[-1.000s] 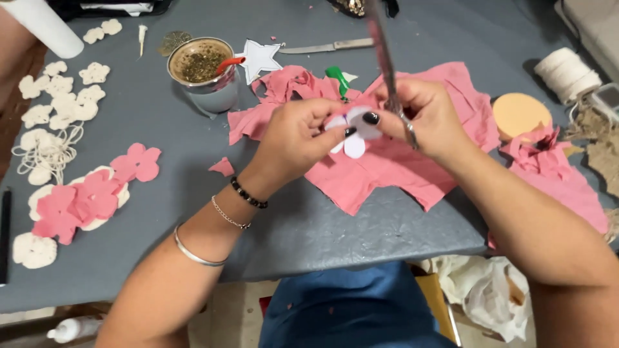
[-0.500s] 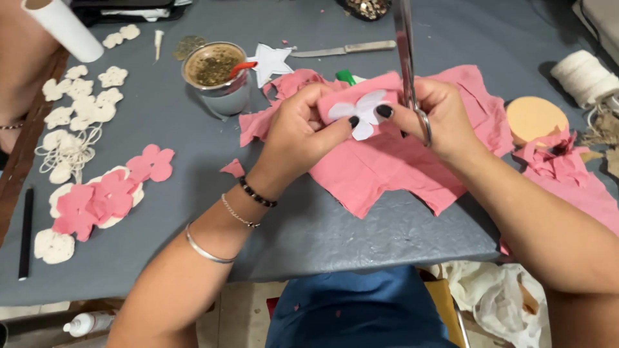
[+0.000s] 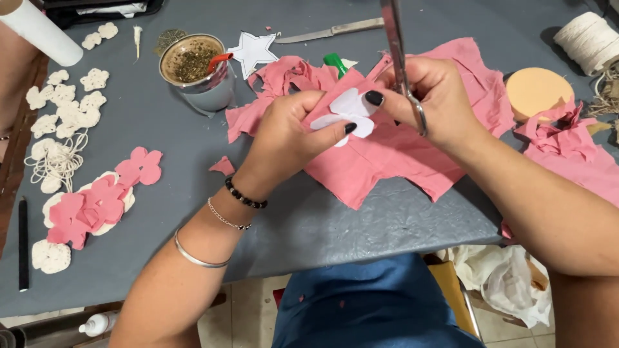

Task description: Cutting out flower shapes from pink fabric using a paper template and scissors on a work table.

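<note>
Left hand (image 3: 290, 138) is pinching a white flower template (image 3: 346, 113) flat against the pink cloth (image 3: 380, 161), thumb on top, probably so the two can't slide apart. Right hand (image 3: 435, 96) is closed through the handles of the scissors (image 3: 398, 58), blades pointing up and away, right next to the template. Finished pink flowers (image 3: 97, 200) sit stacked on the near left, clear of the cutting.

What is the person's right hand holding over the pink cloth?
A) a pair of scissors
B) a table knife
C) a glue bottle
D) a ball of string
A: the right hand grips scissors with blades pointing up, beside the white flower-shaped paper pattern pinched by the left hand against the pink cloth.
</note>
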